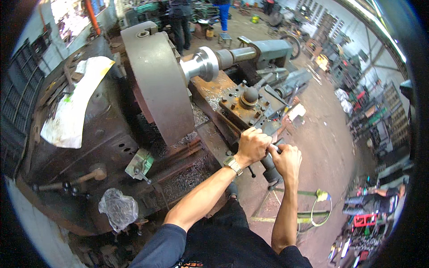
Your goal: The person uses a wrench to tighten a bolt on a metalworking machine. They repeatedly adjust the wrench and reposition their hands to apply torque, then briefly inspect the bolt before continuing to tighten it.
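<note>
Both my hands are closed at the near end of a metal lathe's tool slide. My left hand [252, 145], with a wristwatch [232, 165] on its wrist, is wrapped over the slide's crank handle [276, 149]. Close beside it, my right hand [287, 163] grips the same handle, thumb toward the left hand; the fingers hide most of the handle. Just beyond them stands the square tool post [243, 111] with a round knob [250, 94] on top. A shiny turned metal workpiece [201, 64] sits between the grey chuck guard [156, 76] and the tailstock [275, 51].
Metal chips [192, 172] cover the lathe bed. A paper sheet [73, 107] lies on the headstock, near a lever [80, 178] and a plastic-wrapped object [118, 210]. A metal-framed stand [308, 216] is at right. People stand at the back and far right, among tools and machine parts.
</note>
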Available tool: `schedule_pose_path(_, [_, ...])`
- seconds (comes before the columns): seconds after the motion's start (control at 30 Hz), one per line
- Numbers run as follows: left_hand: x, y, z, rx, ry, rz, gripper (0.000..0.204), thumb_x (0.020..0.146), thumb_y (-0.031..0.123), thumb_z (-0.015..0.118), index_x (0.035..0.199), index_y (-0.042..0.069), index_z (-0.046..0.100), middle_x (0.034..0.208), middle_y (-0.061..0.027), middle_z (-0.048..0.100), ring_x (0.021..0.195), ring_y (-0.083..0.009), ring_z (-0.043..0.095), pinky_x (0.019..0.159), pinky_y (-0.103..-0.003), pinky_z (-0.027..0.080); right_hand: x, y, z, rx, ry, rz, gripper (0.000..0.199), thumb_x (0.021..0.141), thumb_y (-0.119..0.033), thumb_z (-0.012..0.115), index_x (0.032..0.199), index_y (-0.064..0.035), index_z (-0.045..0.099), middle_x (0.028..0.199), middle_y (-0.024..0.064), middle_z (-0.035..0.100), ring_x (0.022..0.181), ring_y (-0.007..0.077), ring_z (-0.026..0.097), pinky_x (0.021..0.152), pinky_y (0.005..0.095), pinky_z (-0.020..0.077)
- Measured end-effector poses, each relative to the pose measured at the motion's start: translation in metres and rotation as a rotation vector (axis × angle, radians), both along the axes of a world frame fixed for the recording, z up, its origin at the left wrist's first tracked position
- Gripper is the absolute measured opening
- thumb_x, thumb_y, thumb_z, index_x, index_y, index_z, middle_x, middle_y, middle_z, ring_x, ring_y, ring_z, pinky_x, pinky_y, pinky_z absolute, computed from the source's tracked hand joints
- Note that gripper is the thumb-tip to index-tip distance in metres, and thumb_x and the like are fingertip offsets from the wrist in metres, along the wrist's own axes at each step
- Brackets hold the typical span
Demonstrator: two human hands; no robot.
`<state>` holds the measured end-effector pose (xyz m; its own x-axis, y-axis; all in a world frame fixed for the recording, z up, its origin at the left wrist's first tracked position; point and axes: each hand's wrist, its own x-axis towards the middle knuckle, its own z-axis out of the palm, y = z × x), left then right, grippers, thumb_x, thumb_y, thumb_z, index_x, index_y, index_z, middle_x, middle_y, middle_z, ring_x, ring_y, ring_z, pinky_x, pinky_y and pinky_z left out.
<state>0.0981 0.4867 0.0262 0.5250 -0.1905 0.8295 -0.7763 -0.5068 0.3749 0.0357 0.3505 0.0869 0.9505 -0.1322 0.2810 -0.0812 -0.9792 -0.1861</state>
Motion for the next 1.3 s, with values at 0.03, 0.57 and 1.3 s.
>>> schedule_pose_path(0.03, [0.001, 0.003, -0.001, 0.002, -0.002, -0.046, 0.023, 0.069, 0.025, 0.069, 0.061, 0.013, 0.05, 0.06, -0.0044, 0.056, 0.062, -0.026, 0.058, 0.062, -0.039, 0.047, -0.009, 0.009, 0.002, -0.002, -0.011, -0.055, 0.047, 0.086, -0.05, 0.07, 0.081, -0.0039, 0.077, 0.073, 0.0231, 0.068, 0.071, 0.0423, 0.067, 0.071, 0.0497, 0.0525])
schedule_pose_path(0.57, [-0.013, 0.065, 0.051, 0.184, 0.373, -0.311, 0.043, 0.076, 0.005, 0.075, 0.118, 0.007, 0.065, 0.118, -0.0122, 0.065, 0.116, -0.0326, 0.057, 0.104, -0.044, 0.042, -0.031, -0.006, 0.042, 0.276, 0.238, -0.006, 0.054, 0.095, -0.049, 0.065, 0.072, -0.0005, 0.068, 0.066, 0.0249, 0.062, 0.068, 0.046, 0.064, 0.063, 0.0518, 0.0496])
schedule_pose_path(1.3, [-0.039, 0.047, 0.045, -0.07, 0.76, 0.147, 0.024, 0.096, 0.012, 0.072, 0.113, -0.002, 0.061, 0.109, -0.0089, 0.064, 0.102, -0.0176, 0.062, 0.093, -0.031, 0.051, -0.156, -0.154, -0.255, 0.994, 0.949, 0.068, 0.04, 0.092, -0.04, 0.071, 0.087, -0.001, 0.072, 0.076, 0.0262, 0.067, 0.08, 0.0467, 0.066, 0.075, 0.0555, 0.0506])
